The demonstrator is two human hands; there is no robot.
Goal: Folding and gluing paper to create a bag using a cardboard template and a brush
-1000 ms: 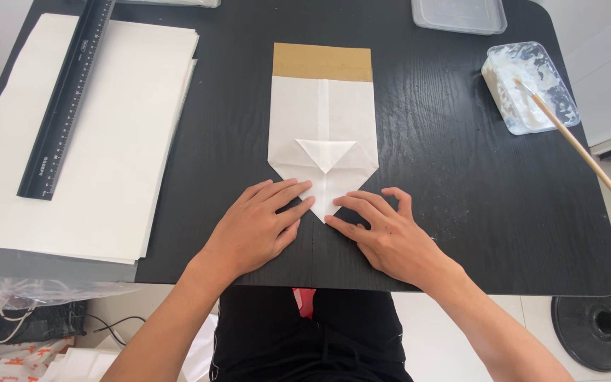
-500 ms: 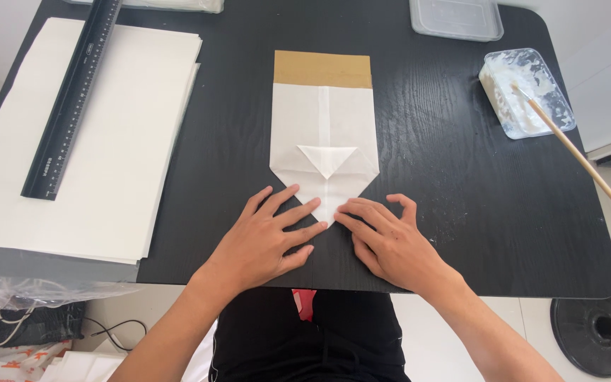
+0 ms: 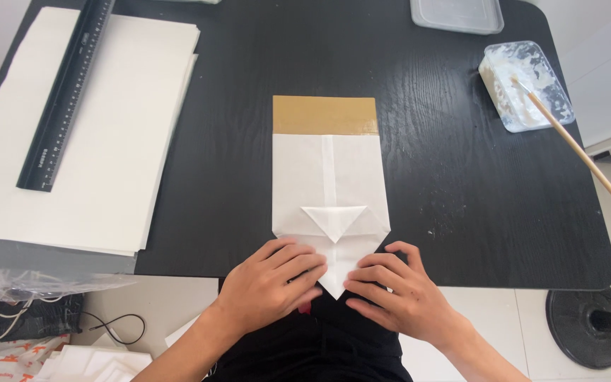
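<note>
Hands meet at the near edge of a black table (image 3: 249, 106), both resting flat with fingers spread on the pointed lower end of a folded white paper bag (image 3: 330, 180). The left hand (image 3: 266, 283) presses the bag's left slanted edge; the right hand (image 3: 401, 293) presses the right one. Neither hand is clenched or grasping; the palms appear to lie open on the paper. The bag lies lengthwise at the table's centre, its brown band (image 3: 325, 114) at the far end and a small triangular flap just beyond the fingertips. A stack of white sheets (image 3: 107, 141) bearing a black ruler (image 3: 65, 95) lies to the left. A clear tray of white paste (image 3: 525, 85) with a wooden stick (image 3: 574, 148) sits far right, well apart from the bag.
</note>
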